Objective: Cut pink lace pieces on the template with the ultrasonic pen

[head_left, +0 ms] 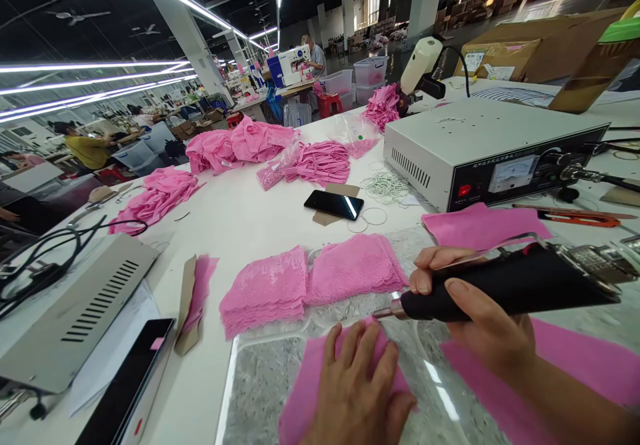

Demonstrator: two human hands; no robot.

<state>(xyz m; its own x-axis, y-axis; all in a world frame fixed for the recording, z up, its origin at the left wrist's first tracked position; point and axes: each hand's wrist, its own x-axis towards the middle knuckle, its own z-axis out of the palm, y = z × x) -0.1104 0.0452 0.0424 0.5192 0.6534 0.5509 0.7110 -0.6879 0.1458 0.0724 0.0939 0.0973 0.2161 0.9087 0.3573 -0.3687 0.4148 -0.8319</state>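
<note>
My left hand (357,392) lies flat, fingers spread, on a pink cloth piece (305,392) that rests on a grey marbled slab (260,378). My right hand (475,312) is wrapped round a black hand-held tool (505,285) with a metal tip, and the tip touches the top edge of that cloth just beyond my left fingers. Two stacks of pink lace pieces (310,278) lie right behind the slab's far edge. More flat pink cloth (580,358) lies under my right forearm.
A white power unit (480,152) with a dial stands at the right; another grey unit (75,305) stands at the left. A phone (333,204), rubber bands (385,186), orange-handled scissors (580,217) and heaps of pink fabric (240,145) lie on the white table. People work at distant tables.
</note>
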